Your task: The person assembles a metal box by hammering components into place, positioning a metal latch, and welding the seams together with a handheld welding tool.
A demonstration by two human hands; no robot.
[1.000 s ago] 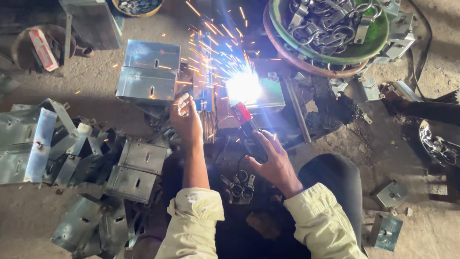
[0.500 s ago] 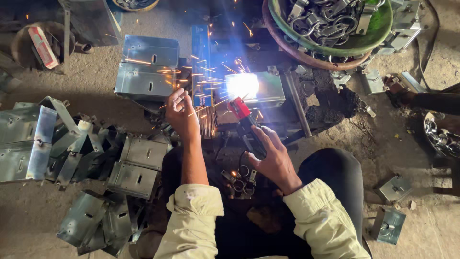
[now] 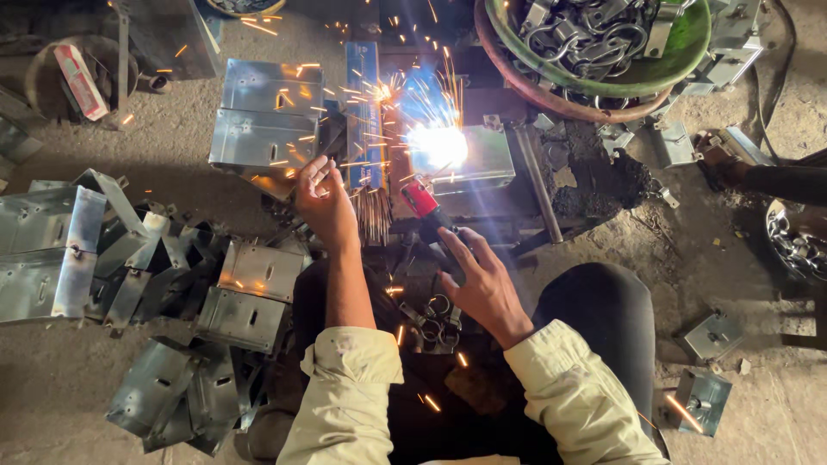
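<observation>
My right hand (image 3: 482, 280) grips a welding electrode holder (image 3: 424, 203) with a red head; its tip meets a bright arc (image 3: 438, 145) on a metal box piece (image 3: 482, 164). Sparks fly up and to the left. My left hand (image 3: 326, 202) is raised beside the arc, fingers curled, close to an upright blue-lit metal strip (image 3: 363, 112) and a bundle of welding rods (image 3: 374, 215). I cannot tell whether the left hand holds anything. Both sleeves are pale yellow.
A stack of folded sheet-metal boxes (image 3: 263, 120) lies left of the arc, with several more brackets (image 3: 77, 250) on the ground at left. A green basin (image 3: 680, 69) of metal rings sits top right. Loose rings (image 3: 435, 314) lie between my knees. Small boxes (image 3: 702, 400) lie at right.
The arc still burns and the spark spray has shifted upward and leftward. My left hand has edged slightly left. My right hand stays on the holder.
</observation>
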